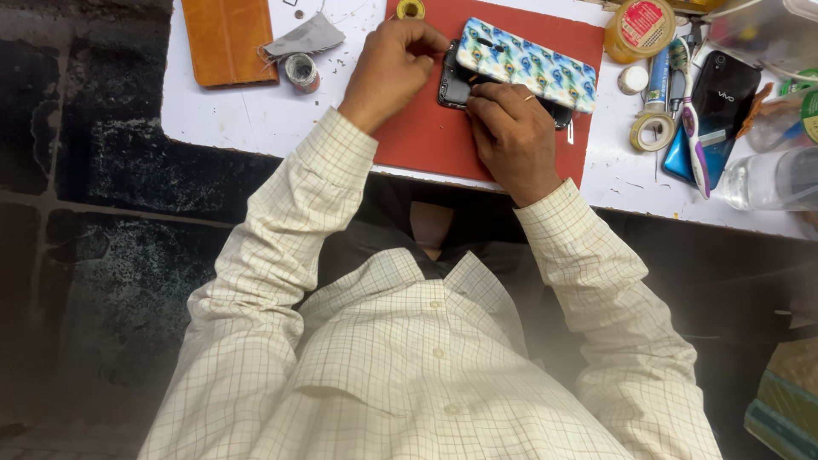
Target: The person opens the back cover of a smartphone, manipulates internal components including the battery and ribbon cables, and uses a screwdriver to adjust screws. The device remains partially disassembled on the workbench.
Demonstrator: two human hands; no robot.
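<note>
Head view, looking down. Lower frame: the person's chest and both sleeves in a cream checked shirt (400,375), the forearms rising toward a white table (247,111) in the upper part of the frame. At upper centre a red mat (426,136) lies on the table. On it, the right hand (514,136) rests knuckles up, its fingertips pressed against the near edge of a dark opened phone (456,85); whether anything is pinched between those fingers cannot be told. The left hand (390,70), just left of the phone, is closed, thumb and fingers pinched together at the phone's upper left corner; what they grip is hidden. A phone cover with a peacock-feather print (524,64) lies tilted over the phone, covering most of it. Farther left: a grey cloth scrap (307,36), a small roll (300,70) and a tan leather case (228,38). Upper right: a yellow-lidded jar (637,27), a tape ring (652,132), a toothbrush (692,128), a black phone (722,98) and a clear bottle (771,179). At the top edge, a yellow tape roll (411,8).
</note>
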